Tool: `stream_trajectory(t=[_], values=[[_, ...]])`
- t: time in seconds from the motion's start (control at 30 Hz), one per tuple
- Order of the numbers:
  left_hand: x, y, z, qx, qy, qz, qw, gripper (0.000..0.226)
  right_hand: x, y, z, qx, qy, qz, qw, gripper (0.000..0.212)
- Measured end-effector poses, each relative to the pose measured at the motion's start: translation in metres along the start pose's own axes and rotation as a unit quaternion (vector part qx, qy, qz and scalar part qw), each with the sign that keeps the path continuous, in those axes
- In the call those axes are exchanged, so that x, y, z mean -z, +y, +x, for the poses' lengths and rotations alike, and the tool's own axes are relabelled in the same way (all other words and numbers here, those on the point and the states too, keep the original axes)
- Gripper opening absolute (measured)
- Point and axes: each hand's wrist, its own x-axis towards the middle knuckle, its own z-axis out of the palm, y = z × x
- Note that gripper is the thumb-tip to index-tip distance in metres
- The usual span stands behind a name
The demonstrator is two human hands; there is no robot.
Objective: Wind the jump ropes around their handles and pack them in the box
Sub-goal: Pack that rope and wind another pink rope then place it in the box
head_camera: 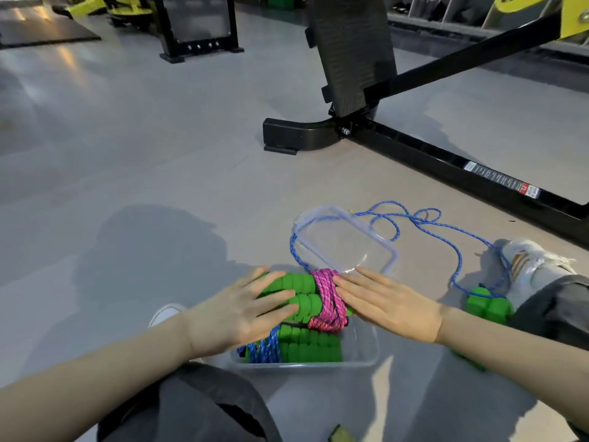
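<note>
- Knee (pixel 197 406) is seen at six o'clock.
- Pink-wound bundle (pixel 328 298) is pressed atop box (pixel 363 349) by left hand (pixel 236 314) and right hand (pixel 392 307), fingers flat, nothing gripped.

Clear glossy plastic box (pixel 360 349), lid (pixel 347 240); matt ribbed foam handles (pixel 299 293); braided ropes (pixel 328 298).

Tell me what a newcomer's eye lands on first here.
First come the green handles wound with pink rope, pressed between the flat left hand and right hand over the clear box at bottom centre. Next is the loose blue rope, snaking over the grey floor by the clear lid on the right. A black gym machine frame looms behind.
</note>
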Motion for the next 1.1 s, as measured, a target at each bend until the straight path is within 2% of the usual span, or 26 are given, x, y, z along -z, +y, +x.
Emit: stream_trajectory(t=[0.23, 0.47, 0.7, 0.87, 0.93, 1.03, 1.1], values=[[-0.016, 0.014, -0.018, -0.050, -0.058, -0.053, 0.996, 0.033, -0.002, -0.037, -0.022, 0.023, -0.010, 0.056, 0.998, 0.039], [-0.035, 0.029, -0.031, 0.000, -0.126, -0.132, 0.983, 0.037, -0.006, -0.048, -0.027, -0.021, -0.070, 0.162, 0.984, 0.044], [-0.032, 0.030, -0.023, 0.041, -0.166, -0.136, 0.976, 0.035, -0.022, -0.051, -0.023, -0.076, -0.023, 0.158, 0.984, 0.042], [-0.036, 0.030, -0.022, 0.027, -0.191, -0.118, 0.974, 0.037, -0.027, -0.058, -0.029, -0.117, -0.002, 0.156, 0.981, 0.038], [-0.036, 0.029, -0.021, 0.016, -0.194, -0.113, 0.974, 0.040, -0.025, -0.059, -0.032, -0.123, -0.031, 0.137, 0.983, 0.042], [-0.041, 0.031, -0.027, 0.002, -0.195, -0.101, 0.976, 0.040, -0.023, -0.063, -0.040, -0.105, -0.132, 0.097, 0.981, 0.064], [-0.048, 0.031, -0.035, -0.017, -0.215, -0.057, 0.975, 0.046, -0.026, -0.065, -0.042, -0.096, -0.152, 0.055, 0.982, 0.066]])
